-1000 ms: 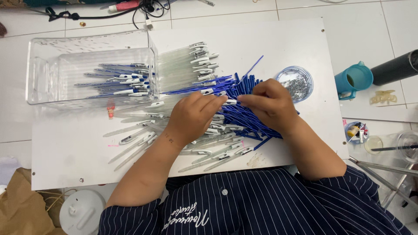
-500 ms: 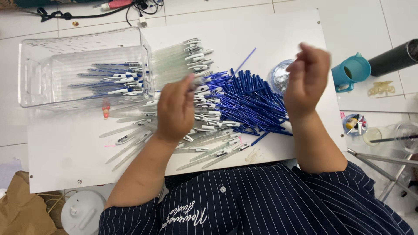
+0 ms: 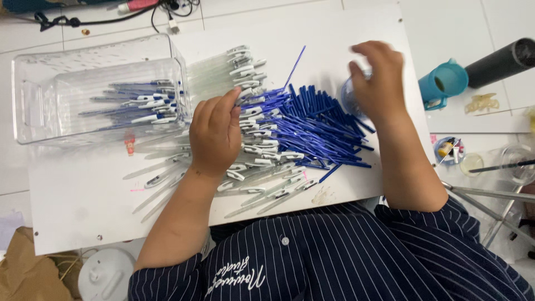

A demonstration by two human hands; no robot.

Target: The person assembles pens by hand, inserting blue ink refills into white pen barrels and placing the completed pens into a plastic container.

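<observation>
Clear plastic bin [image 3: 39, 83] beyond the left hand [image 3: 214, 134]'s fingers, pinched on a pen barrel [image 3: 243, 93], holds few finished pens [image 3: 136, 106], while many blue refills [image 3: 317, 125] remain beside the right hand [image 3: 379, 81]'s blurred fingers, seemingly curled together over a small round dish [image 3: 348, 99].

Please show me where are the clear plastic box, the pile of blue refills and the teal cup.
clear plastic box [image 3: 39, 120]: head view, on its left wall.
pile of blue refills [image 3: 315, 125]: head view, middle of the pile.
teal cup [image 3: 446, 83]: head view, on its rim and side.
</observation>
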